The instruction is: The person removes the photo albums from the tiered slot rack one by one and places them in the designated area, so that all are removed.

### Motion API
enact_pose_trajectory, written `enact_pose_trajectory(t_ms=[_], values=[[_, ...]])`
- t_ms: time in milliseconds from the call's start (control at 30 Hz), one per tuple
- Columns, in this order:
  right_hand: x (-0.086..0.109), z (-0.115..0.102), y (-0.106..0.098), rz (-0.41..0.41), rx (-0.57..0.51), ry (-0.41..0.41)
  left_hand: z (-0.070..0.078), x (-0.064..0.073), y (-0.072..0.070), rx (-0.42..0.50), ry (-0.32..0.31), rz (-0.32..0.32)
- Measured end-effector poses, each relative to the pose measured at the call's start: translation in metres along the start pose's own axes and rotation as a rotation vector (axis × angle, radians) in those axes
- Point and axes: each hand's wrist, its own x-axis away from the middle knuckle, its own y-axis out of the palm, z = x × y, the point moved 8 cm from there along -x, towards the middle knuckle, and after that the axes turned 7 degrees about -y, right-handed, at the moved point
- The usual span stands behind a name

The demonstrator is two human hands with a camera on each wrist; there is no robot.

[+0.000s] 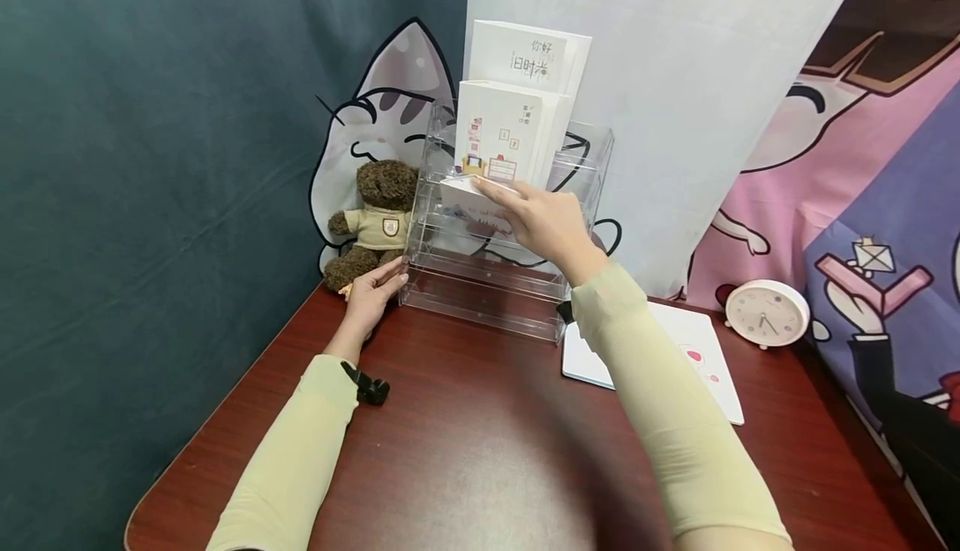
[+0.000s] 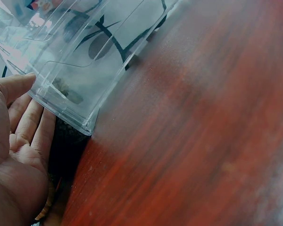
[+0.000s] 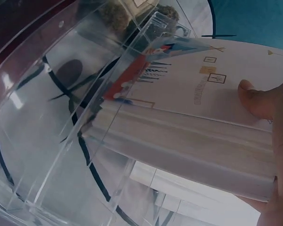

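A clear acrylic tiered rack (image 1: 487, 284) stands on the table against the wall. At its lower left edge, my left hand (image 1: 372, 293) grips the side panel, thumb in front and fingers along the outer side, as the left wrist view shows. My right hand (image 1: 551, 222) holds white notebooks (image 3: 179, 141) by their top edge, the thumb on the printed cover and other fingers on the far side. Their lower end sits in a middle tier of the rack. Behind them, a white notebook (image 1: 495, 130) and a taller one (image 1: 517, 55) stand upright in the upper tiers.
A brown teddy bear (image 1: 382, 209) in a beige shirt sits left of the rack. White flat notebooks (image 1: 705, 351) lie on the table (image 1: 465, 451) to the right, partly under my right sleeve. A round white clock (image 1: 767, 313) stands at the far right.
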Motion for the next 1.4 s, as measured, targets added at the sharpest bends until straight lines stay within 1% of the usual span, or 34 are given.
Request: enact_pose_trajectory(t_ms=[200,400,600,700,800,967,1033,1100,1200,1267,1333,1400], values=[[0.007,-0.006,-0.008,0.072,0.0,-0.03,-0.001,0.0,-0.001,-0.005,-0.007,0.005],[0.012,-0.006,-0.023,0.149,0.007,-0.007,-0.001,-0.001,0.0,-0.013,-0.005,0.005],[0.018,-0.009,-0.036,0.16,0.017,0.017,-0.002,-0.001,-0.002,-0.01,-0.011,0.003],[0.025,-0.012,-0.044,0.171,0.017,0.027,-0.001,-0.002,-0.001,-0.013,-0.008,-0.007],[0.035,-0.016,-0.051,0.201,0.018,0.037,-0.001,-0.002,0.0,-0.011,-0.004,-0.009],[0.05,-0.023,-0.061,0.255,-0.029,0.051,0.0,-0.002,0.001,-0.006,-0.008,-0.011],[0.057,-0.026,-0.062,0.263,-0.061,0.045,0.0,-0.003,0.001,0.002,-0.001,-0.015],[0.063,-0.031,-0.06,0.269,-0.092,0.022,0.004,0.0,0.002,0.01,-0.015,-0.021],[0.072,-0.041,-0.055,0.282,-0.146,-0.013,0.005,-0.002,0.001,0.01,-0.01,-0.023],[0.078,-0.046,-0.051,0.284,-0.178,-0.027,0.003,-0.003,0.001,0.009,-0.016,-0.023],[0.083,-0.05,-0.047,0.286,-0.21,-0.023,-0.001,-0.007,0.0,0.009,-0.001,-0.017],[0.085,-0.053,-0.045,0.284,-0.237,-0.02,-0.003,-0.007,0.0,0.01,-0.011,-0.015]])
